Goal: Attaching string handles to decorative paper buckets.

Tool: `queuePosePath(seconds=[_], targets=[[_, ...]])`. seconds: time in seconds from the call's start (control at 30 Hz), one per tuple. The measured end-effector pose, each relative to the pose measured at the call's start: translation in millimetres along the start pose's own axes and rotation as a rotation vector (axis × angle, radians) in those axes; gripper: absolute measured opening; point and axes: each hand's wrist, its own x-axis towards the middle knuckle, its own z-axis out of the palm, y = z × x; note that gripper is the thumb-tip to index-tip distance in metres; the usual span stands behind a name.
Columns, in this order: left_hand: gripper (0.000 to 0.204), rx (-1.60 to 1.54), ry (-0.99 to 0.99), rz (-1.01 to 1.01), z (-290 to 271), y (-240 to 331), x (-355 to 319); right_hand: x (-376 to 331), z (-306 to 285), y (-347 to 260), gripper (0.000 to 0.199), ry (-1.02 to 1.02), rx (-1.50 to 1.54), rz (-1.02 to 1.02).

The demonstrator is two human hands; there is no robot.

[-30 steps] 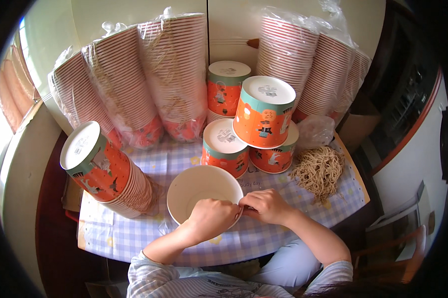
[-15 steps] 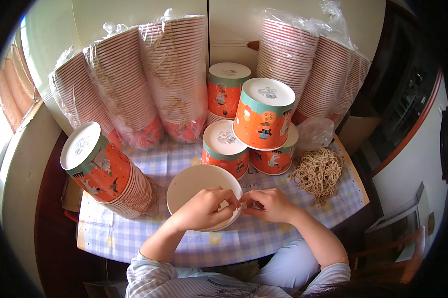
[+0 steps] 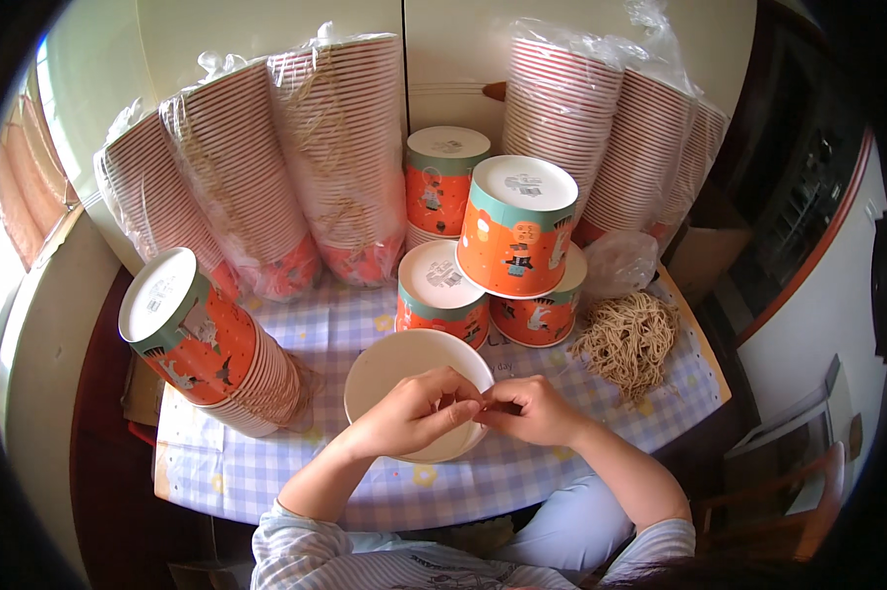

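In front of me a white-lined paper bucket (image 3: 380,366) stands upright with its open mouth toward me. My left hand (image 3: 426,411) reaches over the mouth, its thumb and fingers pinched together near the right side of the rim. Against them, just outside that rim, my right hand (image 3: 530,411) has its fingertips closed too. The fingertips of both hands meet, and whatever is between them is too small and too covered to make out. To the right lies a tangled heap of beige cord (image 3: 625,344).
Upside-down orange-and-green buckets (image 3: 517,236) are piled behind the open one. A leaning nested stack (image 3: 212,339) stands at left. Tall plastic-wrapped bucket stacks (image 3: 340,147) line the back, beside a crumpled clear bag (image 3: 620,264). A checked cloth (image 3: 296,482) covers the table.
The open bucket has shifted slightly to the right. My left hand has moved a little right, and its thumb now presses close to the right hand's fingertips.
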Motion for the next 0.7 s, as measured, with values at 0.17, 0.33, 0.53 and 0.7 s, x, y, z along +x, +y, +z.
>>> queuePosePath(seconds=[0.17, 0.33, 0.53, 0.7], targets=[[0.021, 0.101, 0.07, 0.044, 8.7, 1.7, 1.7, 0.2, -3.0, 1.9, 0.01, 0.026, 0.372, 0.105], [0.038, 0.101, -0.039, -0.061, 17.3, 4.8, 2.4, -0.7, -4.0, 7.9, 0.014, 0.002, 0.545, 0.18], [0.031, 0.111, -0.08, -0.024, 21.5, 1.4, 2.1, 0.2, -5.8, 7.1, 0.015, -0.023, 0.64, 0.226], [0.025, 0.143, -0.028, -0.032, 17.5, 7.0, 2.4, -0.4, -11.4, 3.7, 0.014, 0.049, 0.514, 0.177]])
